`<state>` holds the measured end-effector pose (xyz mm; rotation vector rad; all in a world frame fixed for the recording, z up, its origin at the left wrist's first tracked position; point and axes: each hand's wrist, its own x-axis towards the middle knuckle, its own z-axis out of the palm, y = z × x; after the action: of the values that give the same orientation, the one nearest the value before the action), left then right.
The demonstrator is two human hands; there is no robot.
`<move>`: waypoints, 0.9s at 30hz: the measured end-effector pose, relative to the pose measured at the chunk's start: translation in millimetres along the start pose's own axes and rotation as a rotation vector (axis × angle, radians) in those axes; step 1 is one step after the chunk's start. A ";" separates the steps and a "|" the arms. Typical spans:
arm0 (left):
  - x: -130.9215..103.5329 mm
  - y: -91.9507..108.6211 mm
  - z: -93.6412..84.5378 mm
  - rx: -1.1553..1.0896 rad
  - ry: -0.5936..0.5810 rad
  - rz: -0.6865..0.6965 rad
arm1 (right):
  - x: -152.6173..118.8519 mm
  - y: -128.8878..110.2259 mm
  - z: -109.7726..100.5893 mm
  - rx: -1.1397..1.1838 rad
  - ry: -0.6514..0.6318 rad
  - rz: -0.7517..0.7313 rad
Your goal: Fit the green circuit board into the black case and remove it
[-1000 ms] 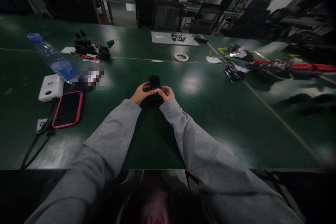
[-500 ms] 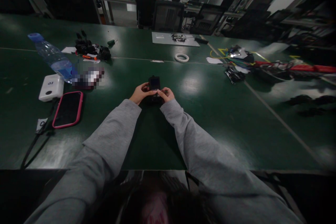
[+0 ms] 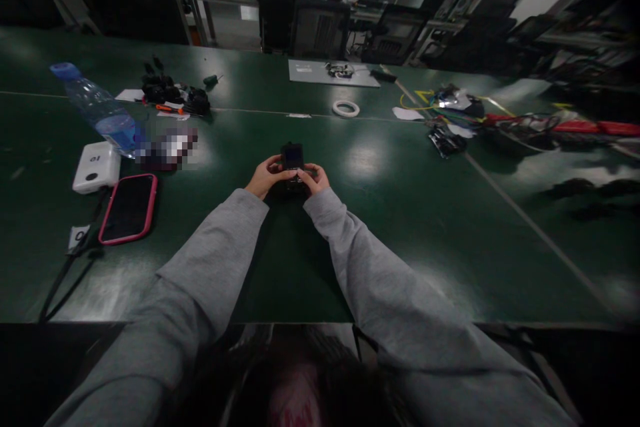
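Observation:
Between my two hands is a small black device (image 3: 293,155) with a dark screen on its upper part and what look like keys below. My left hand (image 3: 266,177) grips its left side, thumb laid across the lower front. On the other side my right hand (image 3: 315,178) holds the right edge, its thumb meeting the left one over the key area. Both thumbs cover part of the front, and the fingers behind the device are partly hidden. The device is above the middle of the green table (image 3: 390,227), and I cannot tell whether it touches the surface.
To the left are a pink-cased phone (image 3: 129,208), a white box (image 3: 97,167) with a cable, and a water bottle (image 3: 107,117). A tape roll (image 3: 345,109) and a grey board (image 3: 313,72) lie farther back. Wires and parts (image 3: 453,103) spread at right. A person (image 3: 277,0) sits beyond.
Both hands keep their hold on the black device, with the thumbs almost in the same place. The whole view has shifted very slightly.

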<state>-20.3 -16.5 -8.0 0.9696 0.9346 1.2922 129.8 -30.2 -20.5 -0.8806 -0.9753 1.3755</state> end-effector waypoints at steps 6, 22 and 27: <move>-0.2 2.4 0.0 -0.077 0.022 -0.047 | -5.5 -7.1 3.2 -0.058 -0.021 0.046; -1.8 3.2 0.1 -0.085 -0.002 -0.042 | -6.4 -6.1 3.0 -0.055 0.004 -0.018; 1.7 4.3 3.2 -0.192 0.012 -0.098 | -5.8 -2.7 4.9 -0.027 0.026 0.051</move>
<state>-18.5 -14.8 -2.9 0.7591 0.8400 1.2808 126.5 -36.3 -16.4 -0.9465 -0.9593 1.3936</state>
